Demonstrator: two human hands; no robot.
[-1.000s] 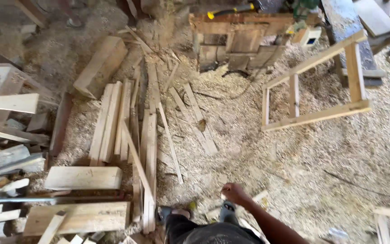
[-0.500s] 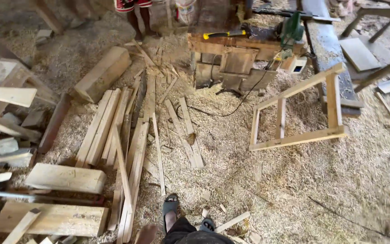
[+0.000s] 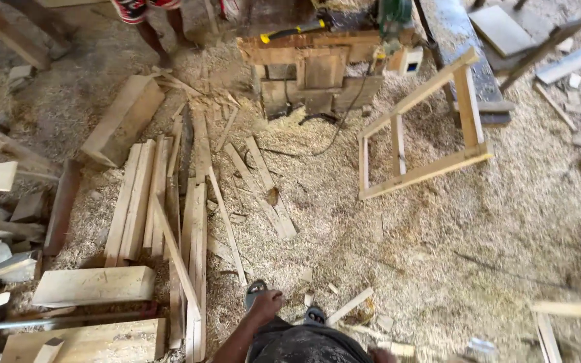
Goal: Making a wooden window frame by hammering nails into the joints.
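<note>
- Sawdust-covered workshop floor (image 3: 479, 222) fills the view. The person stands on it looking down, so the step reads as moving between the timber piles, with no grasp under way.
- Rough brown wooden bench (image 3: 304, 67) at top centre, with a yellow-handled tool on it, well apart from the person.
- Open pale wooden frame of nailed battens (image 3: 425, 171) lies tilted on the floor to the right of the bench.
- Thick pale timber block (image 3: 122, 121) at upper left, lying on its side.
- Bundle of long pale planks (image 3: 132, 202) lies side by side, left of centre.
- Short wide pale board (image 3: 95, 286) at lower left, flat on the floor.
- Long thin wooden slat (image 3: 226, 222) runs diagonally, ending near the feet.
- Small pale wooden offcut strip (image 3: 349, 306) on the floor just right of the feet, the loose piece nearest the hand.
- Left hand (image 3: 265, 304) hangs over a grey sandal (image 3: 255, 290), back to the camera and fingers loosely curled. It looks empty and touches nothing; the palm side is hidden.
- Any pick-up would call for bending down, as the hand looks to be above the floor pieces.
- Right hand is out of view.
</note>
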